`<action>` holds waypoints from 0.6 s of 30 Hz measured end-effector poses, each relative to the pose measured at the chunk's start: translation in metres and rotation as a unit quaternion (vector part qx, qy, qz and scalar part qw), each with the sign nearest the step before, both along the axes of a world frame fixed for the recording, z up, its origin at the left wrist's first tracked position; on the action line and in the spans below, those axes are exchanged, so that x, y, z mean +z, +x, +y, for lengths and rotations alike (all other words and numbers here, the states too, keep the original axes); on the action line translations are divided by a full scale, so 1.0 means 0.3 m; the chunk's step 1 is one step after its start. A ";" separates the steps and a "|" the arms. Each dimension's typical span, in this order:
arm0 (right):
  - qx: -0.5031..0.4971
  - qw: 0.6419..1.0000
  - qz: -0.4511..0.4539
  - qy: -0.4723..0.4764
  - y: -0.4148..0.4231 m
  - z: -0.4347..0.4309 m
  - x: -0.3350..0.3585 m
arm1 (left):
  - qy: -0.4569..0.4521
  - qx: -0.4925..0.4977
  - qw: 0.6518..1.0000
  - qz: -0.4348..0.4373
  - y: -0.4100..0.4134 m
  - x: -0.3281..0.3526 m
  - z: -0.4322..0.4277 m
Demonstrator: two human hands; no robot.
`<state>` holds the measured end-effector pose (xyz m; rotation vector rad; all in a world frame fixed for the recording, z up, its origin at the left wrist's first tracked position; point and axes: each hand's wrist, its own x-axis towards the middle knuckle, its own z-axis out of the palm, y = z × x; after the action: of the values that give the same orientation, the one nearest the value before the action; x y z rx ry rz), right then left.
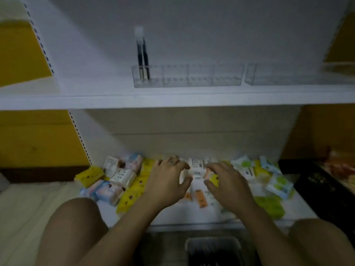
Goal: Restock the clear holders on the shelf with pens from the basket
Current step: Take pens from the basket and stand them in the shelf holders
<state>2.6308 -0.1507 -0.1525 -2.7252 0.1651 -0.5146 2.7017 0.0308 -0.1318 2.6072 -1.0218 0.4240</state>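
At the very bottom of the view, between the person's left knee (76, 227) and right knee (322, 242), stands a pale plastic basket (213, 246). What lies inside it is dark and too blurred to name.

Just beyond it is the bottom shelf (192, 215), which carries a loose heap of small packets (123, 179) in yellow, white, blue and green. Both hands reach over this heap, palms down. The left hand (169, 179) has its fingers spread and bent, and the right hand (226, 181) is bent in the same way. A white packet (196, 167) sits between them, touching the fingertips of both. The picture is blurred here, so I cannot tell whether either hand grips a packet or only rests on it.

To the right of the heap is a black crate (317, 187).

Higher and further, the upper shelf (172, 101) holds a long clear holder (201, 76) divided into compartments. Two black pens (143, 54) stand upright in its leftmost compartment. A second clear holder (288, 74) stands just beside it on the right. A yellow wall (23, 50) shows on both sides of the shelving.
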 end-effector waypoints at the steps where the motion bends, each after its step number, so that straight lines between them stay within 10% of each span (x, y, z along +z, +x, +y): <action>1: -0.011 0.999 0.041 0.008 -0.017 -0.008 -0.075 | 0.024 0.004 0.999 0.027 -0.009 -0.063 -0.019; 18: -0.038 0.898 0.430 0.078 -0.118 -0.114 -0.677 | 0.164 -0.009 0.862 0.480 -0.095 -0.865 -0.199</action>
<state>2.5953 -0.1848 -0.3555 -2.5895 0.5058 0.6944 2.6731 -0.0290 -0.3913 2.5113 -0.7600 -1.0569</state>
